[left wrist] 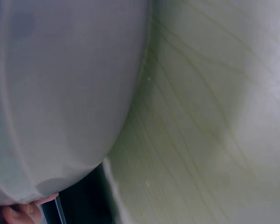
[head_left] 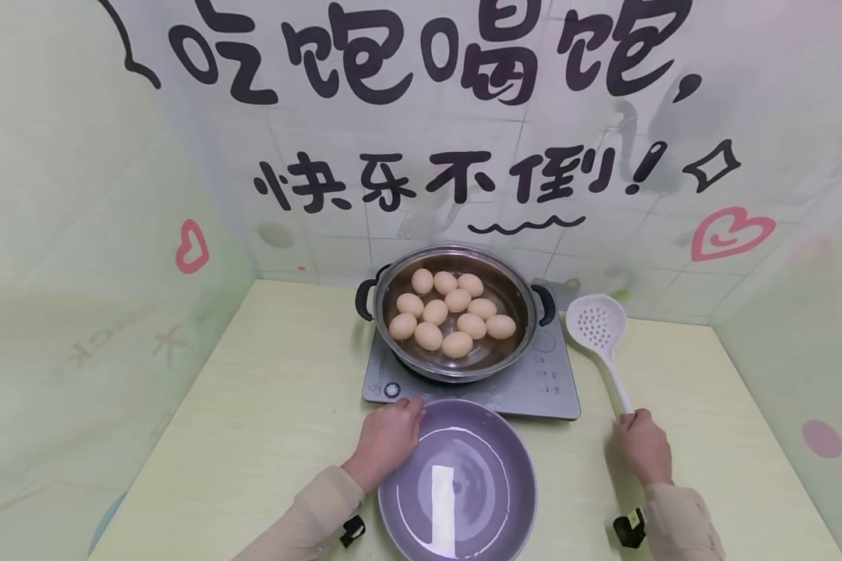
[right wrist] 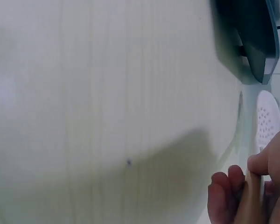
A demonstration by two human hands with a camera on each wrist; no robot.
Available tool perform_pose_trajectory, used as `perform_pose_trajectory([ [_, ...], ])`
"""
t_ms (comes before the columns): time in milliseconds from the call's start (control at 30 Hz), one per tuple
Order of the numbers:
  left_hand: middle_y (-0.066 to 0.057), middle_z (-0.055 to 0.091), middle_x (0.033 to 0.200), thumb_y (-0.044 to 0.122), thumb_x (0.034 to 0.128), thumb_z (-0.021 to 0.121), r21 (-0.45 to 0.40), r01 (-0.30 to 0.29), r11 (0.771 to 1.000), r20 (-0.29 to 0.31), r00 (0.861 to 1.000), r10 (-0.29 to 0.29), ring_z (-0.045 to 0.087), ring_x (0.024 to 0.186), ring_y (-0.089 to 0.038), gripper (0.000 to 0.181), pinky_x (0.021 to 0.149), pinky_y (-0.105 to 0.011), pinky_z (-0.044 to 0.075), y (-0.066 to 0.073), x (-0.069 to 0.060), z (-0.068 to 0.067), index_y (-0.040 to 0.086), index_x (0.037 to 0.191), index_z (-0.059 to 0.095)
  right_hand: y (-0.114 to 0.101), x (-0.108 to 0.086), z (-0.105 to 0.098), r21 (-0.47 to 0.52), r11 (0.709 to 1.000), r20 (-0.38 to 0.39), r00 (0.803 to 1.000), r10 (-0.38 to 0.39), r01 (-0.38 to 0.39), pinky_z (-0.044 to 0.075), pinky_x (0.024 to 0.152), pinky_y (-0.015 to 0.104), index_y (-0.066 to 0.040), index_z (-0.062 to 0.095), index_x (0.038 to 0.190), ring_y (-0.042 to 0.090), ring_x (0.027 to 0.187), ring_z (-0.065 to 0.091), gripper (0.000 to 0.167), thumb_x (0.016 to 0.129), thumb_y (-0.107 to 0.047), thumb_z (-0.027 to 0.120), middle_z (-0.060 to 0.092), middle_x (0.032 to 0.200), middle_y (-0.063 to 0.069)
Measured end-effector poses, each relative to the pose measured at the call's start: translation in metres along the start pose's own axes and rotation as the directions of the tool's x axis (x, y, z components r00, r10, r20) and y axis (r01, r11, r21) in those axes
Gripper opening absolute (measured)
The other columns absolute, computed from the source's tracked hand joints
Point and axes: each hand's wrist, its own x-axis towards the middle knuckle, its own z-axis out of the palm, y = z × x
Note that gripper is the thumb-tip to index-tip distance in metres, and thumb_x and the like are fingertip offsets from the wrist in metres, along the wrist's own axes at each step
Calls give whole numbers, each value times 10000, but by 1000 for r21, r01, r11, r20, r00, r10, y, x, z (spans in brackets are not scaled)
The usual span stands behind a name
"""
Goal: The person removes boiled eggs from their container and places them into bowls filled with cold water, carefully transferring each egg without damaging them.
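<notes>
My left hand [head_left: 387,438] grips the upper left rim of a wide purple bowl [head_left: 487,475]. The left wrist view shows the bowl's outer wall [left wrist: 79,93], with fingertips [left wrist: 23,212] at its edge. At the right, my right hand [head_left: 644,444] holds the handle of a white slotted ladle [head_left: 599,323], its perforated head pointing away from me. In the right wrist view, the thumb and fingers of the right hand [right wrist: 270,177] close round the handle. Beyond the bowl, several brown eggs [head_left: 458,300] sit in a metal pot [head_left: 491,372].
The pot has two black handles [head_left: 546,305] and stands on a grey induction cooktop [head_left: 526,401]. Beneath everything lies a pale wooden table [head_left: 252,405]. A printed wall [head_left: 330,234] with black lettering rises behind, and side panels [head_left: 793,327] flank the table.
</notes>
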Motion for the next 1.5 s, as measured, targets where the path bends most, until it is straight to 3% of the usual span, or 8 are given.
perform_pose_trajectory([
  [367, -36, 530, 608, 206, 842, 604, -6, -3, 1000, 0, 1000, 3, 546, 484, -214, 156, 405, -317, 388, 0, 0, 0, 107, 746, 533, 0, -11, -18, -11, 1000, 9, 1000, -17, 17, 339, 405, 336, 120, 407, 1017, 208, 469, 400, 362, 943, -210, 279, 440, 616, 123],
  [767, -34, 530, 604, 206, 840, 609, -16, -1, 1000, -6, 1000, 0, 547, 481, -216, 157, 397, -318, 385, -1, 0, 1, 110, 741, 534, -35, -35, -57, -126, 982, -212, 963, -169, 144, 280, 363, 363, 1, 421, 910, 255, 417, 397, 346, 966, -327, 328, 425, 538, 107],
  [900, -33, 531, 606, 205, 840, 610, -17, -2, 1000, -9, 1000, 2, 545, 479, -214, 150, 397, -315, 385, -1, 0, 1, 111, 747, 539, -50, -40, -59, -218, 936, -375, 861, -343, 278, 226, 324, 366, -21, 434, 835, 245, 348, 334, 257, 936, -257, 443, 370, 466, 71],
  [967, -34, 531, 606, 204, 840, 609, -18, -2, 1000, -10, 1000, 2, 546, 480, -215, 148, 398, -317, 385, -1, 0, 2, 111, 749, 539, -56, -40, -57, -296, 884, -453, 762, -463, 362, 196, 302, 362, -18, 436, 799, 223, 313, 287, 231, 904, -216, 491, 334, 445, 50],
  [1067, -36, 530, 605, 204, 840, 609, -17, -2, 1000, -10, 1000, 2, 544, 480, -214, 147, 399, -316, 383, -1, 0, 2, 110, 752, 538, -63, -37, -52, -441, 776, -527, 570, -630, 451, 163, 272, 346, -3, 434, 761, 184, 282, 227, 282, 906, -241, 472, 307, 451, 37],
  [1167, -36, 531, 607, 205, 840, 609, -17, 0, 1000, -7, 1000, 0, 543, 480, -212, 142, 399, -314, 381, -1, 0, 2, 111, 758, 543, -71, -33, -46, -539, 699, -531, 454, -715, 471, 160, 255, 338, 7, 424, 748, 165, 274, 216, 376, 951, -305, 375, 342, 471, 59],
  [1233, -35, 532, 608, 206, 842, 607, -15, 1, 1000, -3, 1000, -1, 541, 479, -207, 138, 399, -308, 379, -1, 0, 2, 112, 762, 545, -76, -31, -43, -564, 673, -523, 424, -739, 478, 161, 252, 334, 6, 425, 749, 159, 279, 218, 416, 967, -335, 331, 374, 486, 75],
  [1500, -35, 539, 615, 207, 840, 609, -9, -6, 1000, -11, 1000, 6, 545, 480, -206, 129, 402, -304, 382, 0, -1, 1, 114, 773, 550, -95, -30, -32, -607, 619, -480, 390, -786, 499, 173, 272, 310, -8, 445, 739, 144, 313, 239, 406, 979, -301, 299, 347, 496, 56],
])
